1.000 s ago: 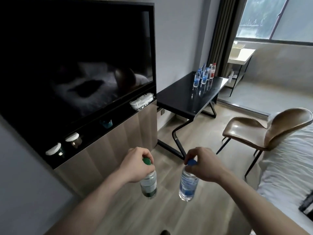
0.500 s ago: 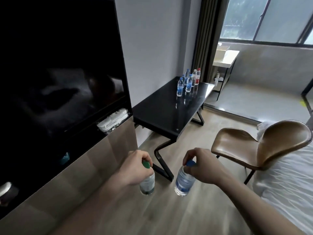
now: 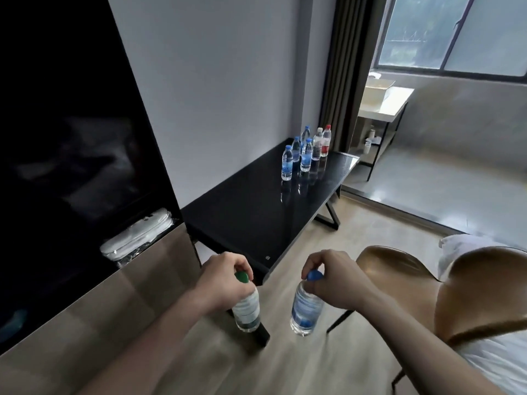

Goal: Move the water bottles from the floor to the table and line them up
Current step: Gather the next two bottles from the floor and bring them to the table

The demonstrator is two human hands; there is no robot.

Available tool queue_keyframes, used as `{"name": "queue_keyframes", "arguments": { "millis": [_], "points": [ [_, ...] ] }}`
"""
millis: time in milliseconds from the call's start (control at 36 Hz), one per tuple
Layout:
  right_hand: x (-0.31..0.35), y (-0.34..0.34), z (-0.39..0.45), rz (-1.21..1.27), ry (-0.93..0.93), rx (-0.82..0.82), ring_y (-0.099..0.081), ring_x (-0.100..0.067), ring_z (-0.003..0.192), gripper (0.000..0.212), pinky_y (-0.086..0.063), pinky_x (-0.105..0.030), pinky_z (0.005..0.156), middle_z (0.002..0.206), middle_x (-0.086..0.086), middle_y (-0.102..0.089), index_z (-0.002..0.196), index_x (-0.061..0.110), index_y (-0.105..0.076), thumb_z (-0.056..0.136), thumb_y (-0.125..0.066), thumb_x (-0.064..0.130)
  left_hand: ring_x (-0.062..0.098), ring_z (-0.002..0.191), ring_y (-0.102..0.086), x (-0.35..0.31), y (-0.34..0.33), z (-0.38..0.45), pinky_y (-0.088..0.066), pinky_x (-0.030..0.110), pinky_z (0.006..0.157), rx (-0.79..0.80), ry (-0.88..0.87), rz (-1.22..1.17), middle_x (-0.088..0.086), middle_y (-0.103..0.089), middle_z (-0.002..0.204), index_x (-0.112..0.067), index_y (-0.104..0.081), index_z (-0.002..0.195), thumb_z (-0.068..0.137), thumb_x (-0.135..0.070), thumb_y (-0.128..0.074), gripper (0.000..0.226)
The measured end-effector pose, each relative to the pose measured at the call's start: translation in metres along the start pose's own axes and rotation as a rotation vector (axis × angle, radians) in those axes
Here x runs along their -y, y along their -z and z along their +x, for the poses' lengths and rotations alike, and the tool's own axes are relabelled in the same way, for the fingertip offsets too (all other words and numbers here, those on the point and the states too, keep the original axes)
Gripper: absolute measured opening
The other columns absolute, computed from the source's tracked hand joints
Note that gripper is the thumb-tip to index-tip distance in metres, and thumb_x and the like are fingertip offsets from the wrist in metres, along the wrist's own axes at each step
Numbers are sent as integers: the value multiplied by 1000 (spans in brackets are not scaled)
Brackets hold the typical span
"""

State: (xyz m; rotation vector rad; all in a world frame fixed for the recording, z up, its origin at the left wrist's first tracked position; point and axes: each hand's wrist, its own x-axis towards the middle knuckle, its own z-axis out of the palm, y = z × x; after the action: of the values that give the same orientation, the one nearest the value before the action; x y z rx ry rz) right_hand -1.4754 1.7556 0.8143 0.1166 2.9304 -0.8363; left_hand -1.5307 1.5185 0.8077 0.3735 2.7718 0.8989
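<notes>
Carrying two bottles by their necks, both hands are closed tight: the left hand has its grip wrapped round the cap end of the green-capped bottle; the right hand likewise pinches the blue-capped bottle; each bottle hangs below its grip, long axis near vertical, base tilted slightly inward, clear of the floor. Ahead of and above both grips lies the black surface, glossy and reflective, its near corner just beyond the left grip, so the left hand appears the nearer; the row of standing bottles sits at the far end, well apart from either grip, forward and slightly right. Bottles are clear ribbed plastic, labelled, smooth-walled. Judgement: the coming move requires forward travel along the surface's length; the brown chair stands close beside the right grip.
</notes>
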Motion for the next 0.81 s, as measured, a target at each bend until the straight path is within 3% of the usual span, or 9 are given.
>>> {"name": "queue_keyframes", "arguments": {
  "millis": [333,500,667,806],
  "points": [
    [-95,78,135,-51,106,89,-58,-1,79,7,-36,-8,60,87,19,-64,77,32,-69,72,-73,28,3,67,-60,-72,-27,111,-41,13,54,-102,118,-11,-11,-64,71,-29,-68,69,69,-29,-78,10],
    [-119,101,206,-55,126,87,-60,-6,82,8,-41,-13,60,86,15,-67,78,31,-72,70,-71,27,3,72,-64,-76,-31,177,-55,23,65,-114,197,-13,-13,-68,73,-33,-69,69,64,-29,-75,9],
    [-141,110,284,-28,130,114,-62,-3,83,8,-54,-23,69,86,17,-67,78,29,-72,71,-72,29,3,74,-63,-72,-35,258,-46,17,59,-92,210,-5,-14,-67,77,-35,-68,70,64,-30,-72,9],
    [-150,113,359,-49,119,141,-63,-5,78,11,-57,-28,67,83,17,-66,76,32,-69,65,-66,30,2,73,-63,-62,-33,331,-41,11,56,-90,219,-13,-15,-66,79,-34,-68,72,68,-35,-77,10]
  ]
}}
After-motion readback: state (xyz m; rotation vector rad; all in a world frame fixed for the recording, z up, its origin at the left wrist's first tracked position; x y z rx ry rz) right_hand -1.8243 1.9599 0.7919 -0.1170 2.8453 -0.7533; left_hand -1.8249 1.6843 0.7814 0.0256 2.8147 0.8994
